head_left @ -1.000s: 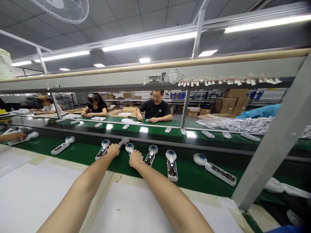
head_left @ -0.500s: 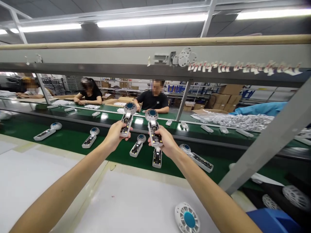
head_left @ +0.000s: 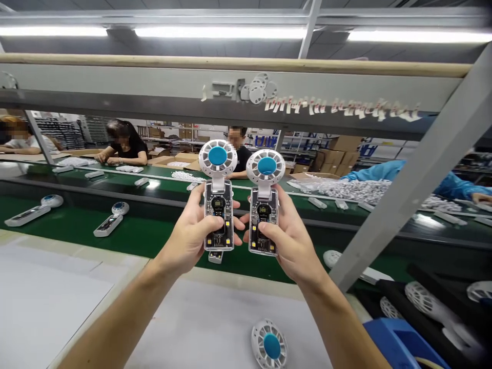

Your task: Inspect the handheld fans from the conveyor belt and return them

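My left hand (head_left: 188, 230) is closed around a white handheld fan (head_left: 219, 202), thumb on its front. That fan stands upright, with a round vented head, a blue centre and a clear-fronted handle showing a circuit board and small display. Beside it, my right hand (head_left: 298, 236) grips a matching fan (head_left: 263, 209), also upright and facing me. A narrow gap separates the two. Behind and below the left one, the end of another fan (head_left: 216, 257) shows on the green conveyor belt (head_left: 154, 238); its upper part is hidden.
More fans (head_left: 110, 220) lie on the belt to the left. A round blue-centred fan head (head_left: 269, 344) rests on the white worktop (head_left: 192, 328). A slanted metal post (head_left: 407, 169) and a blue bin (head_left: 400, 343) stand at right. Several people sit across the line, near piled white parts (head_left: 346, 189).
Both hands have drawn the fans closer to me and raised their heads upright, side by side. The view has shifted right. A person's blue sleeves now show more at far right.
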`<state>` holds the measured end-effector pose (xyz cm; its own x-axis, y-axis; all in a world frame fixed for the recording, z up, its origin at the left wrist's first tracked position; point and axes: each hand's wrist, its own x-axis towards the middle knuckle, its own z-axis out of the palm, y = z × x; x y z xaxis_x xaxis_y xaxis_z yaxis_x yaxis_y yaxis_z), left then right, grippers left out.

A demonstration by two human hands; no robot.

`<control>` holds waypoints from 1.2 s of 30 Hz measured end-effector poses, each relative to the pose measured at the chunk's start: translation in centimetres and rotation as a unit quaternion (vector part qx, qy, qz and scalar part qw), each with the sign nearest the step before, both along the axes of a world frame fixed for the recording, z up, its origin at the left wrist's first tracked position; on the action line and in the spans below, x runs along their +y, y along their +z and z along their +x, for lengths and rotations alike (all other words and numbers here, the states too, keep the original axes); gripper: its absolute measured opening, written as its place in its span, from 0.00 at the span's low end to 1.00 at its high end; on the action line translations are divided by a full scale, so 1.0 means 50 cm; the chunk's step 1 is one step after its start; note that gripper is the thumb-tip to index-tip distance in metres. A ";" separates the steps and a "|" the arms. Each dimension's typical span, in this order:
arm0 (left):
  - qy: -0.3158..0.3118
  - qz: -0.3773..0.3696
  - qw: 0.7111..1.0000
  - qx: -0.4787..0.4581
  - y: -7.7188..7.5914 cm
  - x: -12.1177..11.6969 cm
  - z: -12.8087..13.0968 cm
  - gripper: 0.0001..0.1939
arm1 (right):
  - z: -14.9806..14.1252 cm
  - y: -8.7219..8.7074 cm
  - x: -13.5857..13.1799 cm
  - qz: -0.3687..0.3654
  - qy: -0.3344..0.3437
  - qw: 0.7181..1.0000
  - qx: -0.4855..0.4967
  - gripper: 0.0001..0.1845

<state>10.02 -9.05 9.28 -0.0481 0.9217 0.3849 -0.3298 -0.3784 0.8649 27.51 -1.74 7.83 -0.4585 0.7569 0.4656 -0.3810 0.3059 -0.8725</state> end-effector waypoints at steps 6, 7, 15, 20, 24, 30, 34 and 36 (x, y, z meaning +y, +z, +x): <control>-0.033 -0.008 0.999 0.010 0.001 -0.008 0.007 0.35 | 0.017 0.004 -0.007 0.024 -0.021 0.999 0.002 0.45; -0.039 -0.007 0.999 0.008 0.001 -0.009 0.008 0.36 | 0.019 0.004 -0.007 0.027 -0.020 0.999 0.002 0.44; -0.052 0.007 0.999 0.009 -0.005 -0.008 0.001 0.37 | 0.023 0.003 -0.009 0.048 -0.022 0.999 -0.007 0.43; -0.048 0.016 0.999 -0.001 -0.003 -0.006 0.000 0.38 | 0.023 0.007 -0.012 0.031 -0.004 0.999 -0.018 0.40; -0.058 0.000 0.998 -0.016 0.002 -0.012 -0.001 0.37 | 0.024 0.013 -0.014 -0.006 0.026 1.000 -0.011 0.42; -0.063 -0.006 0.998 -0.022 0.006 -0.014 -0.007 0.37 | 0.023 0.018 -0.021 -0.026 0.040 0.999 -0.016 0.48; -0.052 -0.003 0.998 -0.026 0.003 -0.012 -0.007 0.37 | 0.022 0.018 -0.023 -0.015 0.023 1.000 -0.015 0.47; -0.051 0.000 0.998 -0.026 0.001 -0.012 -0.005 0.35 | 0.021 0.019 -0.023 -0.017 0.025 1.000 -0.010 0.45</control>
<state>9.75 -9.66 9.33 0.0254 0.9229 0.3843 -0.4112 -0.3407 0.8455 28.56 -2.88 8.77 -0.5052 0.7478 0.4308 -0.3770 0.2578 -0.8896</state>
